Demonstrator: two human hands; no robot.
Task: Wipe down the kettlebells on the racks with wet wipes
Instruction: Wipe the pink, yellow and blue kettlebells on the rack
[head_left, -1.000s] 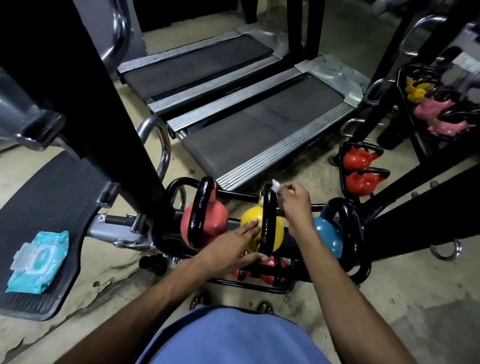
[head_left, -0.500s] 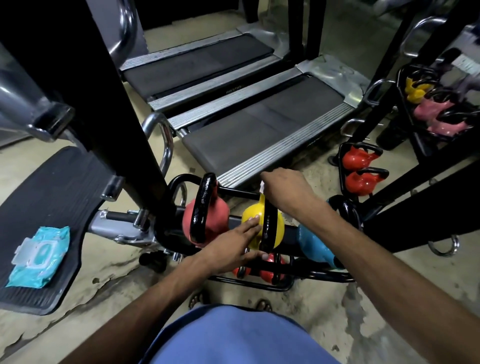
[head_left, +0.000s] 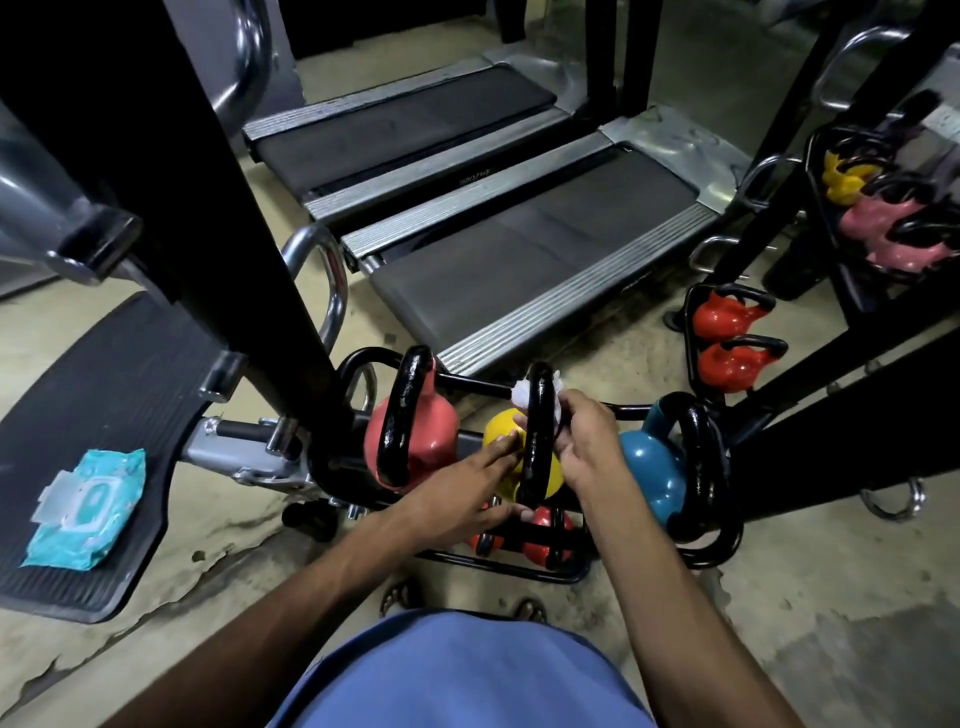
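Note:
A low black rack (head_left: 519, 566) holds a pink kettlebell (head_left: 415, 441), a yellow kettlebell (head_left: 501, 441) and a blue kettlebell (head_left: 649, 467), each with a black handle. My right hand (head_left: 587, 441) grips a white wet wipe (head_left: 524, 397) wrapped round the yellow kettlebell's handle near its top. My left hand (head_left: 467, 488) rests with straight fingers on the yellow bell's body, beside the handle. Small red kettlebells (head_left: 540, 535) sit on the rack's lower tier, partly hidden.
A teal wet-wipe pack (head_left: 88, 499) lies on a black rubber footplate at the left. Two treadmills (head_left: 519, 249) stand beyond the rack. Red kettlebells (head_left: 727, 343) and a rack with yellow and pink ones (head_left: 872, 208) are at the right. A thick black post (head_left: 218, 208) rises at left.
My right hand has slid down the yellow kettlebell's handle towards me with the wipe, from its far top end. My left hand has stayed on the yellow bell.

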